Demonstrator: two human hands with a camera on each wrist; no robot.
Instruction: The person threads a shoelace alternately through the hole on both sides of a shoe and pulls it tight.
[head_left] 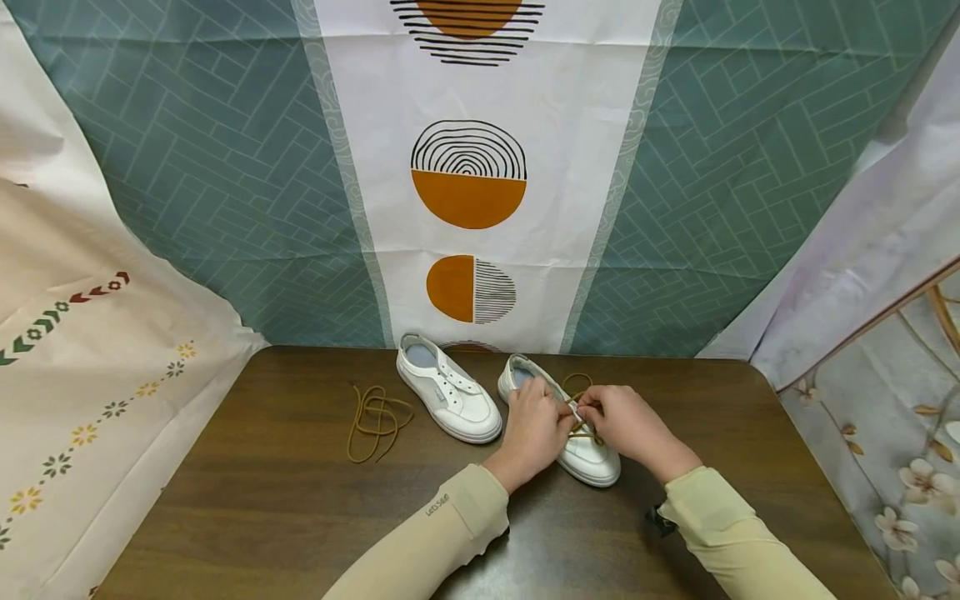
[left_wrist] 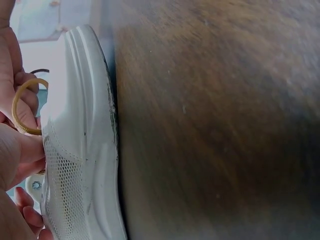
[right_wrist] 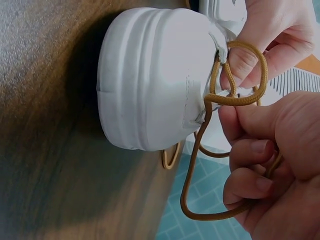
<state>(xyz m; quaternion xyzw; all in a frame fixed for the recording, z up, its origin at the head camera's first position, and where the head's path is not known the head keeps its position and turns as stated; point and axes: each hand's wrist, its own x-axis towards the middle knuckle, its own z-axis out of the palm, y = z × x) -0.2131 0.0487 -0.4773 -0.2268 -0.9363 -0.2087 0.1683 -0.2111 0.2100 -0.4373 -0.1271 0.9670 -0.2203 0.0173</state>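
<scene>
Currently gripping shoe (head_left: 592,458) with left hand (head_left: 532,432), lace (right_wrist: 240,101) with right hand (head_left: 628,421); may snag or twist because of slack loop (right_wrist: 210,217).

Looks bright in head view, glares softly off the desk (head_left: 551,546); dims and blurs at left wrist; casts shadow at right wrist.
</scene>
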